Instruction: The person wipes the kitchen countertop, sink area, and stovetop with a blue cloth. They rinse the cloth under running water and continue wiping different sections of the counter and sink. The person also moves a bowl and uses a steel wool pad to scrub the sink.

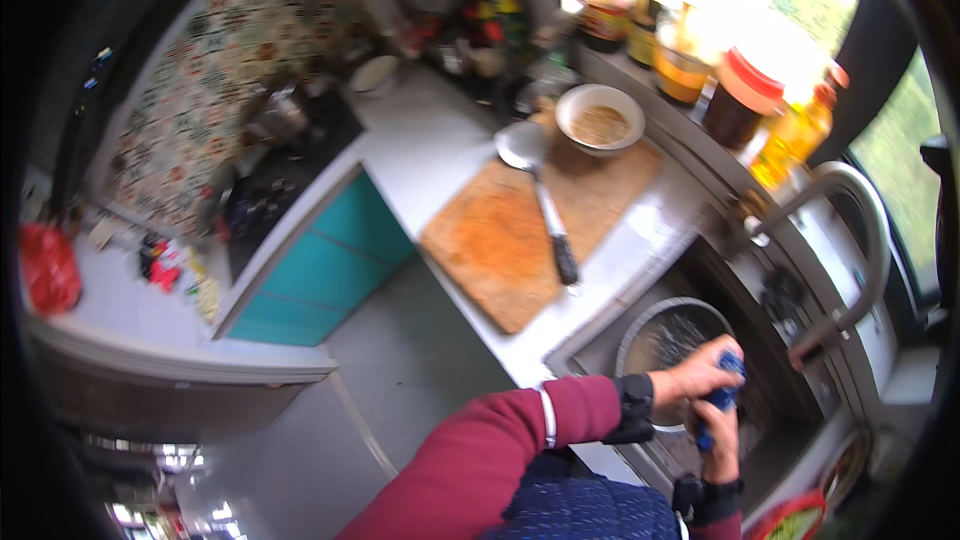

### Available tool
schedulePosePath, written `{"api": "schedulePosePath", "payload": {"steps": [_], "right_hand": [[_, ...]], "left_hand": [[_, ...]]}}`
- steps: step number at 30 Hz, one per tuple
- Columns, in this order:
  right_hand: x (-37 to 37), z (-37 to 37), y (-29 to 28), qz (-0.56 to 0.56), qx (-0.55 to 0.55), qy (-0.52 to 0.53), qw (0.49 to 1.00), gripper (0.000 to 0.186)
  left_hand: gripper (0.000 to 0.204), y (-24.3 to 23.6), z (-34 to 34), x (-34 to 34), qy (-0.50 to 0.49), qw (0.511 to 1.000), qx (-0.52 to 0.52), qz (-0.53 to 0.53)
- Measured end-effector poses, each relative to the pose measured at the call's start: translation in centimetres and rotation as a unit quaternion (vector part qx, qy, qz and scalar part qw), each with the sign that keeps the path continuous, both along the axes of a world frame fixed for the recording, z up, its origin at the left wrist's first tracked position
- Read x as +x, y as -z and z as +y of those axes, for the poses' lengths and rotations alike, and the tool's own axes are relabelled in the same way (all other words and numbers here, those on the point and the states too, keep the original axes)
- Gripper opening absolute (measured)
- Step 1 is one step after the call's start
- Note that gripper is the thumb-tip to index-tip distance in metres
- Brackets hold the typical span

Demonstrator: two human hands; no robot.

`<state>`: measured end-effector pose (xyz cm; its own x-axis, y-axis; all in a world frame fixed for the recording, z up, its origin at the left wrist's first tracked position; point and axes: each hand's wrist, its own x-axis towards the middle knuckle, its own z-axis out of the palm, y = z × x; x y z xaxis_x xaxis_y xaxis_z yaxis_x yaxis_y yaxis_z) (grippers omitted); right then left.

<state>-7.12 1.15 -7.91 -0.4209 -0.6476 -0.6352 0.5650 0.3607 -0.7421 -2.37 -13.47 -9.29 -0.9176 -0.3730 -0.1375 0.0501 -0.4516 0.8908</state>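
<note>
Over the sink (590,350), my left hand (697,370) and my right hand (722,437) are closed round a bunched blue cloth (724,396). The left hand grips its far end, the right hand its near end, close together. Most of the cloth is hidden by my fingers. Below them in the sink is a round metal-rimmed basin (628,340) that looks to have water in it; my hands cover its near right part. The curved faucet (878,230) stands to the right of my hands.
A wooden cutting board (490,260) with orange stains holds a ladle (546,205) and a white bowl (600,118) of brownish food. Bottles and a red-lidded jar (742,100) line the windowsill. A stove (262,205) is at the left, a red-rimmed container (790,518) at lower right.
</note>
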Motion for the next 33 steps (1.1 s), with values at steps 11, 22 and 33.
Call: {"api": "schedulePosePath", "payload": {"steps": [11,22,33], "right_hand": [[0.1,-0.2,6.5,0.531,0.221,-0.059,0.816,0.069],[-0.2,3.7,-0.6,-0.565,-0.324,0.139,0.746,0.058],[0.5,2.4,-7.5,-0.214,-0.108,0.035,0.97,0.042]], "left_hand": [[0.037,8.6,6.6,-4.5,-0.281,0.899,0.09,-0.323],[0.085,-0.3,-2.7,-0.6,0.286,0.935,0.205,0.053],[0.019,-6.9,-1.6,-0.6,0.32,0.947,-0.039,0.016]]}}
